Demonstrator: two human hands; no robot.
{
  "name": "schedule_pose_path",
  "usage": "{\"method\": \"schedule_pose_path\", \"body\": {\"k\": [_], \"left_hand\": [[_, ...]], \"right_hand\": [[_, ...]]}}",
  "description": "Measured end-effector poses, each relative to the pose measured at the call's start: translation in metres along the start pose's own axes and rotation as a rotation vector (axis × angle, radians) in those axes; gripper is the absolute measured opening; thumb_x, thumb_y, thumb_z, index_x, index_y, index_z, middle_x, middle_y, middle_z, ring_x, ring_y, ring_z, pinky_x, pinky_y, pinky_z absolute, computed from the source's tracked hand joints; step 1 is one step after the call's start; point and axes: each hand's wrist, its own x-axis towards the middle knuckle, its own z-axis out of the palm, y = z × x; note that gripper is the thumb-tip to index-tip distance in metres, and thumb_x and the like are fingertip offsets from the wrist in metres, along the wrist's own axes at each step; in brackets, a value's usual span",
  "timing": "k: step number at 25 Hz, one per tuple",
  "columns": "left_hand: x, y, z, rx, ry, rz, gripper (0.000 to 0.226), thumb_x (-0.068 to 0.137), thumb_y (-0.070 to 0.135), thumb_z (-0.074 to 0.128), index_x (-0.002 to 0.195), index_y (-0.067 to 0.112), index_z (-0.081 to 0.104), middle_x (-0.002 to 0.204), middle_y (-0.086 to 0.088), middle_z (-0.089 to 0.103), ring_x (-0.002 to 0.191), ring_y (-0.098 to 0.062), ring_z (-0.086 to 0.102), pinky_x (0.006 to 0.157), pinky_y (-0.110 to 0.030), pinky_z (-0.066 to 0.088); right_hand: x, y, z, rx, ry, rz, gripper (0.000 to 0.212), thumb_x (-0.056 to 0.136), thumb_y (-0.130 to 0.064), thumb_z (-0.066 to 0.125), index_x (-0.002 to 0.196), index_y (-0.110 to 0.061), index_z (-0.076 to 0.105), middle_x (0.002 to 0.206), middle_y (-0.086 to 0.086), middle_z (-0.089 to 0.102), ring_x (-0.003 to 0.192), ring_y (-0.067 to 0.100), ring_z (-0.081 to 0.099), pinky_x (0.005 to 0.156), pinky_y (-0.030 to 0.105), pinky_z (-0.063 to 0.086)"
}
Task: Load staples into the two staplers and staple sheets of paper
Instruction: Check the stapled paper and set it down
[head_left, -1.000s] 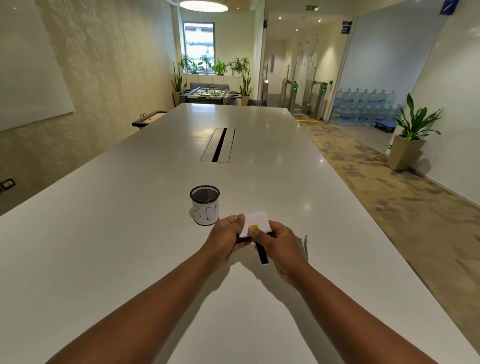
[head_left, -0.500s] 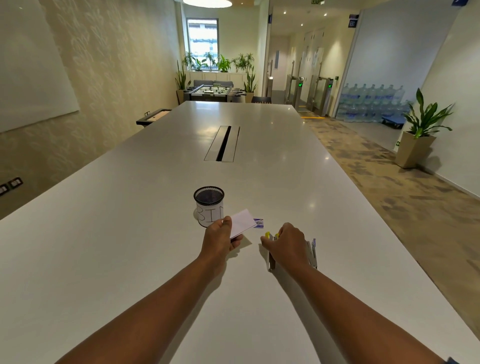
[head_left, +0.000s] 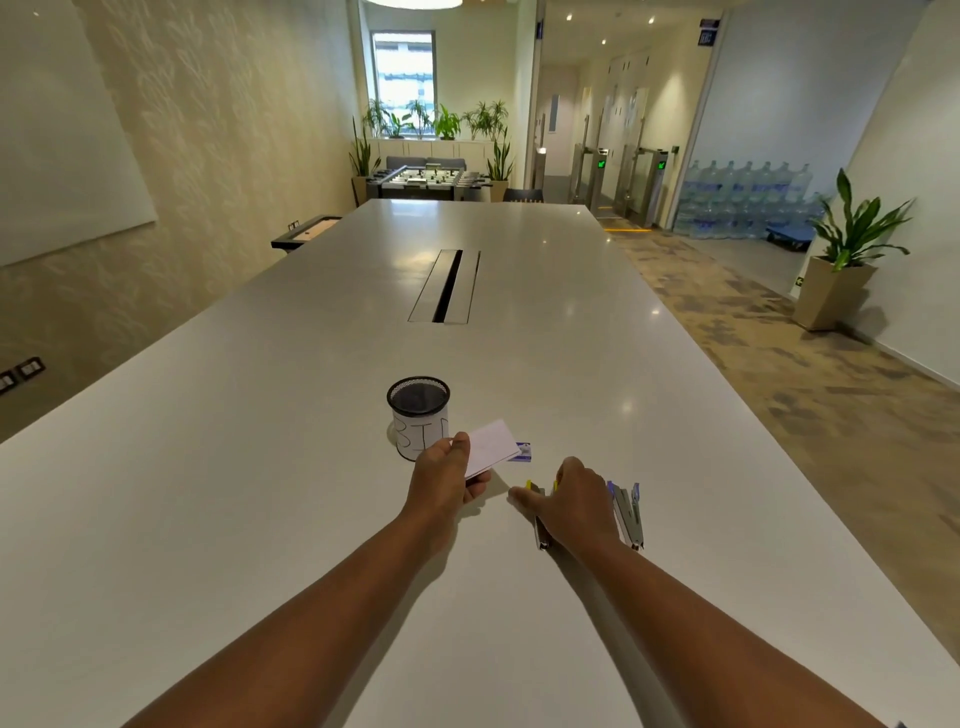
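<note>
- Head view: the left hand pinches a small stack of white paper sheets above the white table, just beside the mesh cup marked BIN.
- A small staple box peeks out behind the sheets.
- The right hand rests with loosely spread fingers over the yellow-tipped stapler, lying open on the table.
- The purple-tipped stapler lies open just right of that hand.
</note>
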Motion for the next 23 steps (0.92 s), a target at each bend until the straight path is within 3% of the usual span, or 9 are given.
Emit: {"method": "schedule_pose_path", "body": {"k": [4, 6, 8, 10, 13, 15, 17, 20, 23], "left_hand": [[-0.005, 0.015, 0.002, 0.036, -0.014, 0.051, 0.022, 0.105, 0.032, 0.051, 0.098, 0.018, 0.065, 0.088, -0.008, 0.072, 0.069, -0.014, 0.066, 0.062, -0.028, 0.056], [-0.011, 0.025, 0.003, 0.068, -0.037, 0.070, 0.022, 0.104, 0.034, 0.054, 0.103, 0.017, 0.067, 0.095, -0.009, 0.074, 0.075, -0.016, 0.067, 0.058, -0.025, 0.055], [-0.020, 0.034, 0.006, 0.099, -0.071, 0.094, 0.023, 0.102, 0.033, 0.056, 0.105, 0.015, 0.069, 0.096, -0.009, 0.075, 0.080, -0.018, 0.068, 0.058, -0.024, 0.053], [-0.030, 0.042, 0.012, 0.106, -0.099, 0.112, 0.020, 0.101, 0.031, 0.059, 0.100, 0.015, 0.071, 0.089, -0.006, 0.076, 0.078, -0.018, 0.070, 0.059, -0.025, 0.054], [-0.045, 0.053, 0.017, 0.076, -0.122, 0.079, 0.017, 0.098, 0.028, 0.062, 0.094, 0.014, 0.071, 0.078, -0.003, 0.076, 0.066, -0.015, 0.071, 0.057, -0.027, 0.054], [-0.052, 0.058, 0.017, 0.101, -0.149, 0.075, 0.013, 0.097, 0.025, 0.063, 0.095, 0.017, 0.073, 0.080, 0.001, 0.076, 0.064, -0.012, 0.072, 0.059, -0.026, 0.055], [-0.059, 0.063, 0.015, 0.168, -0.169, 0.119, 0.018, 0.099, 0.027, 0.059, 0.094, 0.028, 0.076, 0.087, 0.005, 0.076, 0.075, -0.010, 0.072, 0.070, -0.027, 0.055], [-0.068, 0.069, 0.010, 0.092, -0.225, 0.169, 0.028, 0.102, 0.041, 0.055, 0.090, 0.033, 0.079, 0.088, 0.005, 0.079, 0.078, -0.007, 0.074, 0.072, -0.026, 0.056], [-0.072, 0.071, 0.005, 0.067, -0.286, 0.243, 0.012, 0.097, 0.020, 0.066, 0.106, 0.022, 0.074, 0.095, -0.004, 0.079, 0.080, -0.008, 0.075, 0.066, -0.020, 0.056]], "right_hand": [[-0.014, -0.006, -0.020, 0.167, 0.081, -0.052, 0.059, 0.073, -0.060, 0.080, 0.109, -0.021, 0.053, 0.094, -0.008, 0.053, 0.084, 0.014, 0.057, 0.062, 0.026, 0.036], [-0.023, -0.014, -0.035, 0.242, 0.152, -0.230, 0.057, 0.077, -0.045, 0.083, 0.124, -0.030, 0.054, 0.109, -0.013, 0.051, 0.085, 0.005, 0.058, 0.060, 0.014, 0.036], [-0.031, -0.025, -0.053, 0.206, 0.177, -0.454, 0.060, 0.078, -0.032, 0.084, 0.131, -0.034, 0.055, 0.125, -0.015, 0.048, 0.091, 0.004, 0.059, 0.066, 0.011, 0.043], [-0.038, -0.036, -0.068, 0.102, 0.209, -0.618, 0.053, 0.079, -0.021, 0.084, 0.127, -0.029, 0.063, 0.136, -0.007, 0.052, 0.108, 0.013, 0.055, 0.077, 0.022, 0.051], [-0.048, -0.042, -0.082, 0.088, 0.322, -0.760, 0.033, 0.080, -0.002, 0.080, 0.111, -0.014, 0.076, 0.120, 0.005, 0.070, 0.109, 0.027, 0.061, 0.083, 0.039, 0.055], [-0.052, -0.043, -0.090, 0.192, 0.322, -0.732, 0.022, 0.085, 0.000, 0.075, 0.103, -0.011, 0.079, 0.105, 0.003, 0.076, 0.100, 0.026, 0.066, 0.083, 0.038, 0.054], [-0.054, -0.049, -0.099, 0.314, 0.204, -0.596, 0.016, 0.093, -0.006, 0.069, 0.103, -0.014, 0.078, 0.097, -0.002, 0.077, 0.092, 0.018, 0.068, 0.081, 0.034, 0.054], [-0.057, -0.054, -0.109, 0.412, 0.011, -0.456, 0.024, 0.098, -0.008, 0.059, 0.110, -0.020, 0.076, 0.097, -0.008, 0.075, 0.090, 0.007, 0.067, 0.079, 0.028, 0.054], [-0.061, -0.056, -0.115, 0.615, -0.078, -0.340, 0.026, 0.098, -0.010, 0.060, 0.118, -0.025, 0.068, 0.091, -0.003, 0.072, 0.073, 0.009, 0.069, 0.069, 0.025, 0.057]]}}
